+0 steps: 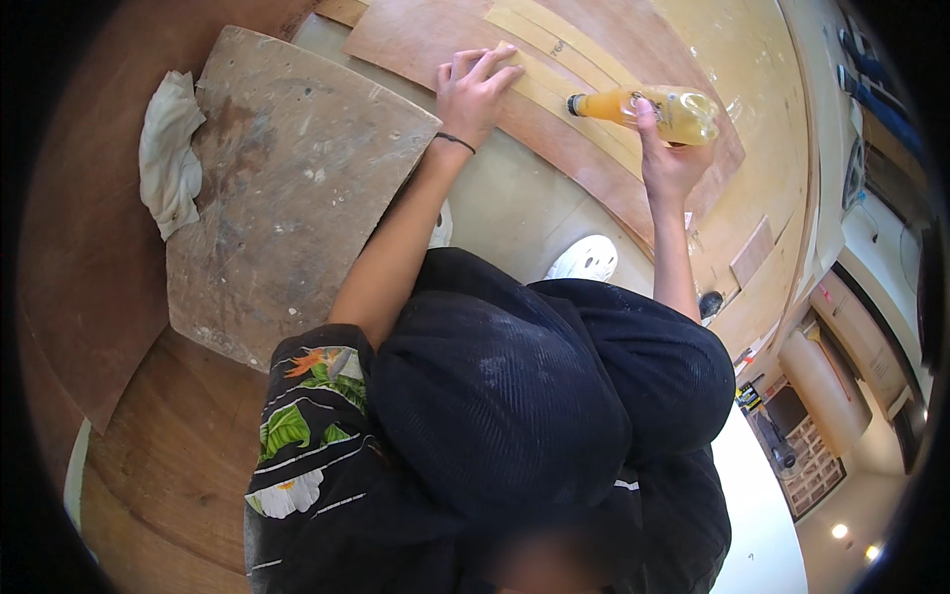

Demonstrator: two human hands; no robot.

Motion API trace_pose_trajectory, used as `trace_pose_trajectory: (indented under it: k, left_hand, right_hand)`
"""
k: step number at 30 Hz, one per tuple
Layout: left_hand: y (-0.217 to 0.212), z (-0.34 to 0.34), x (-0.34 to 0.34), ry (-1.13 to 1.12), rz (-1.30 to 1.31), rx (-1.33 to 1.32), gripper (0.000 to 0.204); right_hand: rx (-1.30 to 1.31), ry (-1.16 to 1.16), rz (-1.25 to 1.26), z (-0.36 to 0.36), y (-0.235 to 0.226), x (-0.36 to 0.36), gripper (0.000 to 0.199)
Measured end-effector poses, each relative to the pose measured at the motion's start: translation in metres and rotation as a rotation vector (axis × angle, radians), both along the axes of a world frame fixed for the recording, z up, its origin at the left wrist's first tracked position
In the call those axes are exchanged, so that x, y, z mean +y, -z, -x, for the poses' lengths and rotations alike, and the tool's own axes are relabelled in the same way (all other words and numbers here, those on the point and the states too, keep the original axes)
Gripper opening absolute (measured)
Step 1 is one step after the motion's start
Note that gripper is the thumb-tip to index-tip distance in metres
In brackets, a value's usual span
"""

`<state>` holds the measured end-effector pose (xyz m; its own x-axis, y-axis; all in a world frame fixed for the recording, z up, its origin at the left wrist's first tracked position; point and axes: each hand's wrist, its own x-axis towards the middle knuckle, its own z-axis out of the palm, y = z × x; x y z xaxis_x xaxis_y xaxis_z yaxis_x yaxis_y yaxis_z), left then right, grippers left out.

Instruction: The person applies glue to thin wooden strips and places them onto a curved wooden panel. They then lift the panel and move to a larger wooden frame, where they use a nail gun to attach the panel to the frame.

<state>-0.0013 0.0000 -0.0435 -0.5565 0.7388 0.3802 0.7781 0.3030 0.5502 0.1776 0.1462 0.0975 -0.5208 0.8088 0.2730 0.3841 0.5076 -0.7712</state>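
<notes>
My right hand (673, 158) is closed around a plastic bottle (683, 111) of yellow liquid, thumb on its near side. The bottle lies nearly level above the wood, its dark-capped narrow end turned left. My left hand (473, 94) has its fingers spread, the tips resting on or just over the end of a pale yellow strip (549, 96). That strip lies along a reddish-brown thin wood sheet (594, 183), beside another pale strip (564, 45). Nothing shows in the left hand's grasp.
A stained, worn board (297, 188) stands close by my left arm, with a crumpled white cloth (170, 158) on its far-left edge. A white shoe (584, 259) shows near the wood sheet. Larger yellowish wood sheets (767, 119) extend to the right, with a small wood offcut (752, 252) on them.
</notes>
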Motion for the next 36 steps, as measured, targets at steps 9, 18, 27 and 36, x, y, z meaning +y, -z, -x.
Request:
trace_pose_trajectory:
  k: [9,18,27,36]
  left_hand:
    - [-0.007,-0.001,-0.003,0.059,0.099,-0.003,0.049]
    - [-0.008,-0.002,-0.003,0.065,0.100,0.052,0.043]
    - [-0.002,-0.004,-0.002,0.046,0.107,0.079,0.050]
    - [-0.008,-0.002,-0.002,0.082,0.097,0.013,0.041]
  right_hand:
    - [-0.198,-0.100,-0.205,0.005,0.002,-0.009,0.048]
    - [-0.085,0.025,-0.146,-0.030,-0.010,0.002,0.044]
    - [0.507,0.943,0.779,-0.121,0.041,0.077,0.042]
    - [0.250,0.452,0.184,-0.113,-0.028,0.055,0.039]
